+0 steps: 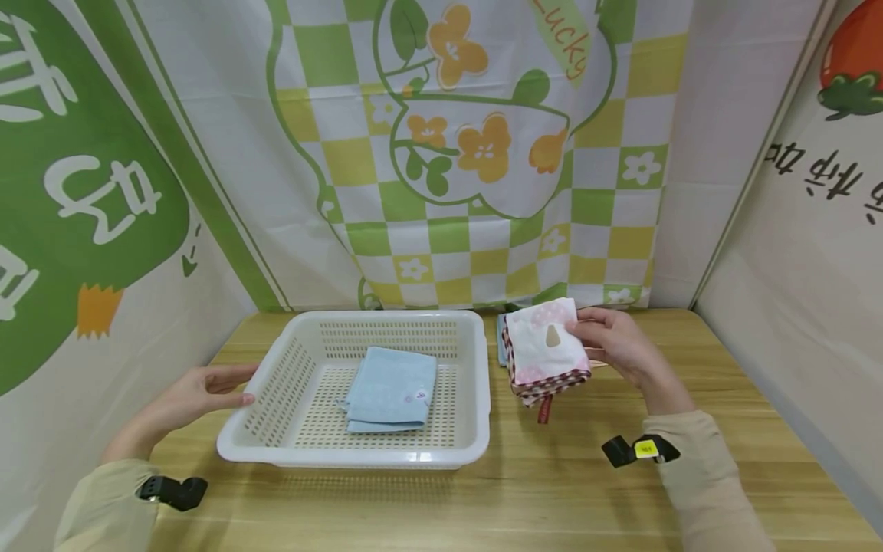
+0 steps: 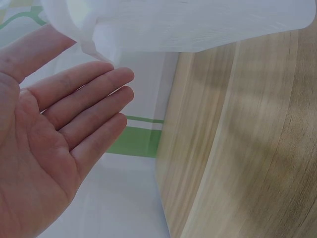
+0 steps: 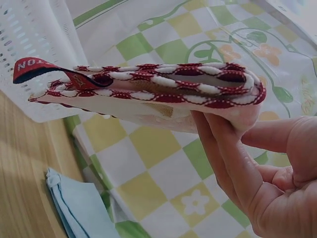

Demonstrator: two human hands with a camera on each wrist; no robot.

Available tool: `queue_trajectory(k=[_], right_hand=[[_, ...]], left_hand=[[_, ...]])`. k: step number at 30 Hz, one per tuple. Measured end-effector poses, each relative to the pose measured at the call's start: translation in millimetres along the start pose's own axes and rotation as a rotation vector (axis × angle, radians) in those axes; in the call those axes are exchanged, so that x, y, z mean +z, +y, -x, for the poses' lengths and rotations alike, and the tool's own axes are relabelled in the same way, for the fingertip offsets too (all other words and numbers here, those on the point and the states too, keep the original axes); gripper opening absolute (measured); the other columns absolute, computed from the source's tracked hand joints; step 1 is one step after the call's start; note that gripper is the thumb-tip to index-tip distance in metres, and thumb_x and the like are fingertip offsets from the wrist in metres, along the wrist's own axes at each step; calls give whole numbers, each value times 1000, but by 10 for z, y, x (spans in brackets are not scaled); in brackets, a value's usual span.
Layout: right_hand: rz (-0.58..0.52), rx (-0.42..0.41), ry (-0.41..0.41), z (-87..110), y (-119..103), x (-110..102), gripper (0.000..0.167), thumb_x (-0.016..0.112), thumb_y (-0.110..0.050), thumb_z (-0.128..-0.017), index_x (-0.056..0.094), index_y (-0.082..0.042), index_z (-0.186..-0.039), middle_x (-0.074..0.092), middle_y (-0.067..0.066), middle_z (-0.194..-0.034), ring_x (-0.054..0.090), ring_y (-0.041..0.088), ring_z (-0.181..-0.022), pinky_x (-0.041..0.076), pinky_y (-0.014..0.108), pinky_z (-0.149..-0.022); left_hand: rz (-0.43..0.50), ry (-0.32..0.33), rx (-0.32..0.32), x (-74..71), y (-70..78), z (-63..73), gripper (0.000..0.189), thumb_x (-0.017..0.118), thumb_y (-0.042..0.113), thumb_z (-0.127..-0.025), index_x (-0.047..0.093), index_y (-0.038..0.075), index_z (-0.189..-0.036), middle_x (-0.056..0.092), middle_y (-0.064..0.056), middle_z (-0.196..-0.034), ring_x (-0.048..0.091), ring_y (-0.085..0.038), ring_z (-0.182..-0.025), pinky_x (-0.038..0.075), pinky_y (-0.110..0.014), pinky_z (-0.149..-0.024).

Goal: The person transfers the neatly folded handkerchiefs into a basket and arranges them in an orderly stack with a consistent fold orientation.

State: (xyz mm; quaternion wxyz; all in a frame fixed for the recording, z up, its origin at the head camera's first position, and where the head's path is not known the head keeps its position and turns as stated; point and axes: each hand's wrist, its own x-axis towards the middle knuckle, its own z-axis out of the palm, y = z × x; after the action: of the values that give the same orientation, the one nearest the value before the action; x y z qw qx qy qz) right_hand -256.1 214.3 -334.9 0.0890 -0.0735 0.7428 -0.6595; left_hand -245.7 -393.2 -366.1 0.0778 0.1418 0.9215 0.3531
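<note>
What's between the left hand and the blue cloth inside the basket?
Part of the basket: its left wall, then bare floor, as the head view shows.

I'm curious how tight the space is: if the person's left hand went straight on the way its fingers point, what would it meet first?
The left hand would likely meet the white rectangular perforated plastic basket: its left rim lies right by the fingers, though exact contact is unclear.

Pale cream long sleeves clothe the arms, the left sleeve (image 1: 106,506) at lower left of the frame, the right sleeve (image 1: 704,471) at lower right. Each cuff bears a small black wrist device; the right wrist device (image 1: 619,452) carries a bright yellow label (image 1: 646,449) with dark marking, while the left wrist device (image 1: 175,492) is blocky. The left hand (image 1: 196,397) and right hand (image 1: 621,349) are bare.
</note>
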Motion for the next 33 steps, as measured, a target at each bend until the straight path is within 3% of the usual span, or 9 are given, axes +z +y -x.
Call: queue_trajectory(k=[15, 33], right_hand=[[34, -26, -13, -18, -168, 8, 55, 53, -19, -97, 34, 15, -135, 62, -8, -94, 64, 3, -85, 56, 21, -76], [-39, -30, -58, -56, -290, 69, 53, 52, -17, -98, 33, 14, -135, 65, -6, -95, 66, 6, -87, 56, 21, -78]], left_hand=[[-5, 2, 5, 6, 19, 11, 63, 64, 31, -90, 43, -1, -140, 46, -24, -140, 41, -50, -128, 44, -60, -95], [-16, -1, -16, -2, 6, 3, 64, 64, 34, -90, 42, 1, -141, 46, -24, -141, 41, -50, -128, 44, -60, -95]])
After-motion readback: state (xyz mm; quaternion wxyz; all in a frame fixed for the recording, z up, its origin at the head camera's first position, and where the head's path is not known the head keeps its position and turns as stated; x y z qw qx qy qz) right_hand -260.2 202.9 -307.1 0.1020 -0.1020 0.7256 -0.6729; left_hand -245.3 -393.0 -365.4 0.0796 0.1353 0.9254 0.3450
